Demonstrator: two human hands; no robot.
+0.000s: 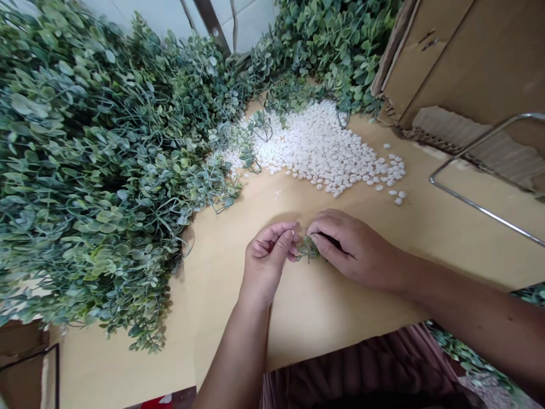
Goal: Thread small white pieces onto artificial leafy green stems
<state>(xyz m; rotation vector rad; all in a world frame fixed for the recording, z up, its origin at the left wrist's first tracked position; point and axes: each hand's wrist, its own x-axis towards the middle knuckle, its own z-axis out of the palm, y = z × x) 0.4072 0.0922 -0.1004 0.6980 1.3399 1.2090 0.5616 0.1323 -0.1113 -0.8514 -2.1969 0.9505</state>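
My left hand (269,250) and my right hand (347,245) meet over the middle of the tan table (298,307). Both are closed in a pinch on a small green leafy sprig (307,250) held between their fingertips. A tiny white piece seems to sit at my left fingertips, too small to be sure. A heap of small white beads (323,147) lies on the table just beyond my hands.
A large pile of artificial green foliage (93,165) covers the left side, and more foliage (332,40) lies at the back. A cardboard box (460,62) stands at the right with a metal wire frame (477,170) before it. A tiny white star-shaped piece (277,193) lies alone.
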